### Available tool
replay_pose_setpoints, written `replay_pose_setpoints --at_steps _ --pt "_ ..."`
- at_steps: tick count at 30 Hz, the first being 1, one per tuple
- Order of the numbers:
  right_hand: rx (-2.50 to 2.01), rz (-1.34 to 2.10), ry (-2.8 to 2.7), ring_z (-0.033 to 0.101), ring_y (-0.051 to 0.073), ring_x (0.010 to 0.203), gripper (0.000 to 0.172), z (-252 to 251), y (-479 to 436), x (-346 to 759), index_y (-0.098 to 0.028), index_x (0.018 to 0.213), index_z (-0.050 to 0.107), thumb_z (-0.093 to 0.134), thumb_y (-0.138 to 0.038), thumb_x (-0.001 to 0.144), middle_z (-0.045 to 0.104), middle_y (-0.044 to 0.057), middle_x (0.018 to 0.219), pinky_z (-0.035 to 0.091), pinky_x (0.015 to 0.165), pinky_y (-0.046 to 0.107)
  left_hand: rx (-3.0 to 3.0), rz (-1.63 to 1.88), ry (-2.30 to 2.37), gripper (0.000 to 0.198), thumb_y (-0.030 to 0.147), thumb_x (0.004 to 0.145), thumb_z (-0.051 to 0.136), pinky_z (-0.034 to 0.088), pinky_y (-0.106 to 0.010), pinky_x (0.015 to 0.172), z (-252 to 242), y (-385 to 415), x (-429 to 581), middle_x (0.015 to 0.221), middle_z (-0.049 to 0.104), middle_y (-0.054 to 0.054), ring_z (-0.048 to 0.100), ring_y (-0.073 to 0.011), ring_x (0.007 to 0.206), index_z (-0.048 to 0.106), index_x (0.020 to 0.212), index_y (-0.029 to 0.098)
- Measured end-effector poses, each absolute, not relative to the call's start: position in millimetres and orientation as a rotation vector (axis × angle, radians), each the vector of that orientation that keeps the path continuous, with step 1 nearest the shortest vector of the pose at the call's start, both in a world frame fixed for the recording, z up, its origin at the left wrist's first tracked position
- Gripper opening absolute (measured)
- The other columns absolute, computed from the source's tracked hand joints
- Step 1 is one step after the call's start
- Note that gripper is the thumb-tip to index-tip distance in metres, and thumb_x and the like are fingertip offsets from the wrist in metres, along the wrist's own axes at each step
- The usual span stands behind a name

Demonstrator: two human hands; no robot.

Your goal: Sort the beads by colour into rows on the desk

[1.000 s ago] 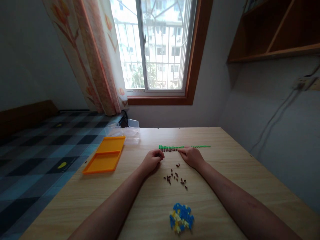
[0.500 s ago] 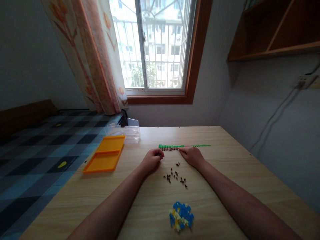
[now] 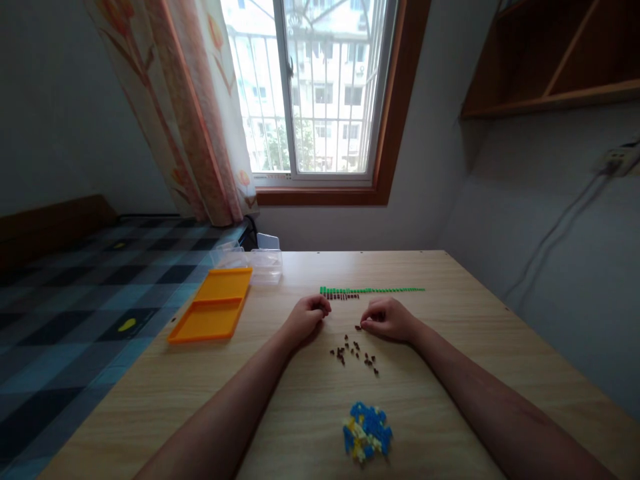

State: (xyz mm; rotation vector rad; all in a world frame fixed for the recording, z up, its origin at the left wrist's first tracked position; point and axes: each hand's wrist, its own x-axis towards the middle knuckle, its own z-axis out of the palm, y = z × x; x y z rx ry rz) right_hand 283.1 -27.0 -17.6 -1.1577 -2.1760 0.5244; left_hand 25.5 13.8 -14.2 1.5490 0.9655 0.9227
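Note:
My right hand (image 3: 390, 319) rests low over the wooden table, its thumb and forefinger pinched at a small brown piece (image 3: 357, 327). To the left, my left hand (image 3: 307, 320) lies on the table with fingers curled; whatever may be inside is hidden. Beyond both hands runs a long row of small green pieces (image 3: 373, 291). A shorter row of brown pieces (image 3: 341, 297) sits along its near side, at the left end. Several loose brown pieces (image 3: 352, 351) are scattered between my forearms. Nearer to me is a pile of blue and yellow pieces (image 3: 367, 432).
An orange two-part tray (image 3: 210, 321) lies at the table's left edge, with clear plastic boxes (image 3: 266, 267) behind it. A bed with a checked cover (image 3: 125, 267) adjoins on the left. The window (image 3: 325, 100) and walls stand beyond the table.
My right hand has drawn back from the rows toward me, down to a loose brown piece. My left hand stays in place. The view has shifted slightly.

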Motion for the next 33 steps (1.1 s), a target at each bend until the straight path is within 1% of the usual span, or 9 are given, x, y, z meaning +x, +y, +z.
replay_pose_setpoints --at_steps 4,11,15,17,20,23,28,33 --pt "-1.165 0.494 -2.220 0.053 0.011 0.057 0.014 -16 -29 283 -0.021 0.078 0.079 0.069 -0.030 0.081 0.063 0.001 0.064 0.036 0.055 0.022 1.577 0.943 0.943 0.015 0.020 0.055 0.052 0.034 -0.024 0.055 -13 15 25 0.064 0.057 0.000 0.047 -0.0139 0.061 0.062 0.066 0.015" --pt "-1.213 0.353 -2.267 0.054 0.011 0.060 0.008 -16 -29 282 -0.021 0.080 0.075 0.067 -0.024 0.079 0.063 -0.001 0.066 0.038 0.060 0.022 1.548 0.939 0.936 0.015 0.019 0.055 0.053 0.033 -0.023 0.055 -11 12 25 0.063 0.056 0.000 0.046 -0.0130 0.059 0.062 0.066 0.015" --pt "-1.265 0.251 -2.278 0.059 0.013 0.064 0.013 -20 -24 290 -0.022 0.085 0.075 0.062 -0.024 0.084 0.068 0.000 0.071 0.040 0.063 0.022 1.539 0.931 0.935 0.016 0.019 0.055 0.051 0.032 -0.023 0.054 -13 12 25 0.064 0.057 0.000 0.046 -0.0130 0.059 0.062 0.066 0.015" --pt "-1.334 0.178 -2.269 0.062 0.014 0.067 0.016 -22 -20 294 -0.024 0.088 0.076 0.060 -0.026 0.087 0.071 0.001 0.075 0.042 0.065 0.023 1.549 0.932 0.927 0.016 0.019 0.055 0.051 0.033 -0.023 0.055 -14 13 25 0.063 0.057 0.000 0.047 -0.0134 0.060 0.062 0.065 0.015" --pt "-1.470 0.080 -2.207 0.068 0.017 0.080 0.021 -25 -14 297 -0.026 0.093 0.077 0.056 -0.028 0.091 0.076 0.002 0.089 0.045 0.071 0.024 1.569 0.949 0.911 0.016 0.018 0.055 0.051 0.034 -0.024 0.057 -15 14 26 0.063 0.057 0.000 0.048 -0.0138 0.062 0.062 0.065 0.015" --pt "-1.600 0.024 -2.156 0.070 0.019 0.091 0.024 -28 -10 293 -0.028 0.101 0.077 0.054 -0.030 0.093 0.077 0.002 0.101 0.047 0.076 0.025 1.583 0.949 0.906 0.015 0.017 0.055 0.051 0.034 -0.025 0.059 -15 15 26 0.064 0.057 0.000 0.048 -0.0141 0.062 0.062 0.064 0.015" --pt "-1.750 -0.023 -2.111 0.070 0.021 0.095 0.029 -28 -7 280 -0.030 0.108 0.076 0.050 -0.033 0.095 0.076 0.002 0.106 0.050 0.077 0.027 1.632 0.945 0.901 0.015 0.017 0.055 0.051 0.036 -0.027 0.065 -14 16 27 0.063 0.058 0.000 0.050 -0.0158 0.066 0.063 0.063 0.016" --pt "-1.750 0.006 -2.121 0.070 0.020 0.100 0.030 -26 -8 276 -0.032 0.110 0.075 0.048 -0.034 0.097 0.075 0.000 0.111 0.050 0.083 0.027 1.600 0.938 0.912 0.014 0.019 0.055 0.051 0.036 -0.027 0.064 -14 16 28 0.064 0.058 -0.001 0.050 -0.0163 0.066 0.062 0.063 0.016"
